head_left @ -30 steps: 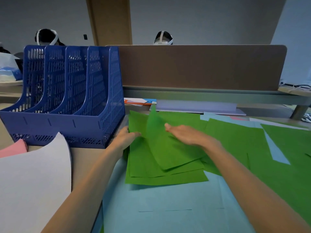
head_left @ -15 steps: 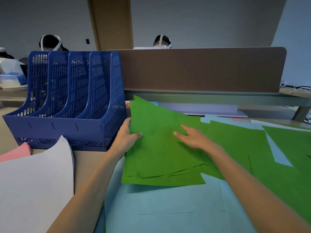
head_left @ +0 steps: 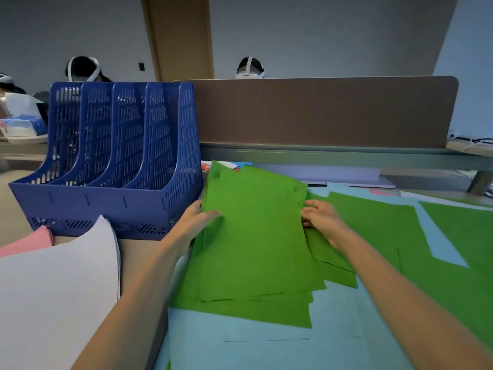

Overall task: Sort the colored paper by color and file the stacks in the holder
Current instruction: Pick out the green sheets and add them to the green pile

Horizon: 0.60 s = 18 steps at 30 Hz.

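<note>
The green stack [head_left: 256, 241] (several sheets, edges fanned, too overlapped to count) was held just right of the blue holder [head_left: 112, 161], its near edge over light blue paper [head_left: 266, 348]. Two hands clamped it. The left hand [head_left: 190, 222] curled its thumb over the left edge, and the right hand [head_left: 322, 217] pinched the right edge. The holder showed four slots. One white stack [head_left: 53, 289] and one pink sheet [head_left: 29, 241] lay at left, with loose green sheets [head_left: 373, 231] at right.

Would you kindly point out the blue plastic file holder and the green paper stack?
blue plastic file holder [head_left: 106, 209]: head view, front wall.
green paper stack [head_left: 256, 236]: head view, top sheet's middle.
</note>
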Tool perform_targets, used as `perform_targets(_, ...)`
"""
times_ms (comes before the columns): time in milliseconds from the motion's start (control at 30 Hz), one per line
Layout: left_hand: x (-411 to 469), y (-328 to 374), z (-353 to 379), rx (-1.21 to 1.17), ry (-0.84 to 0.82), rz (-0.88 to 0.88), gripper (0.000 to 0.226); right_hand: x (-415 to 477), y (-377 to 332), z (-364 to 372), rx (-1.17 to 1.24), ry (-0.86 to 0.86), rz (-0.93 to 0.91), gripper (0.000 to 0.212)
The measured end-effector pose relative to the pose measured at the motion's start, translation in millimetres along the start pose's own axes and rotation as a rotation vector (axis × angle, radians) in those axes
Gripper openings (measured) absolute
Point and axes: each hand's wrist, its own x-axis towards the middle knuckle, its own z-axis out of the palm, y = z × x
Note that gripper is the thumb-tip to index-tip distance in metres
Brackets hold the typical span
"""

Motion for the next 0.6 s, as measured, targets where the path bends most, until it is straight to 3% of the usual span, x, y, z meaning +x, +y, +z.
perform_targets(133, 6, -7, 4, 0.097, 0.002, -0.065, 0.065, 0, -1, 5, -0.237, -0.063, -0.107, 0.042)
perform_targets(233, 8, -8, 5, 0.044, 0.000, -0.075, 0.053, 5, -5, -11, -0.617, 0.129, -0.220, 0.038)
perform_targets(300, 8, -9, 5, 0.039, -0.006, -0.097, 0.053, 3, -8, -25, -0.858, 0.122, -0.090, 0.065)
perform_targets(367, 9, -9, 4, 0.039, -0.033, -0.124, 0.051, -2, -11, -35, -0.910, -0.039, 0.118, 0.099)
perform_targets(433, 6, -7, 4, 0.049, -0.077, -0.144, 0.050, -10, -14, -36, -0.954, -0.160, 0.189, 0.104)
perform_targets(500, 9, -10, 2, 0.074, -0.108, -0.147, 0.065, -16, -14, -32, -0.973, -0.179, 0.161, 0.091)
perform_targets(600, 20, -22, 1, 0.066, -0.131, -0.119, 0.080, -18, -16, -29, -0.915, -0.066, 0.078, 0.037)
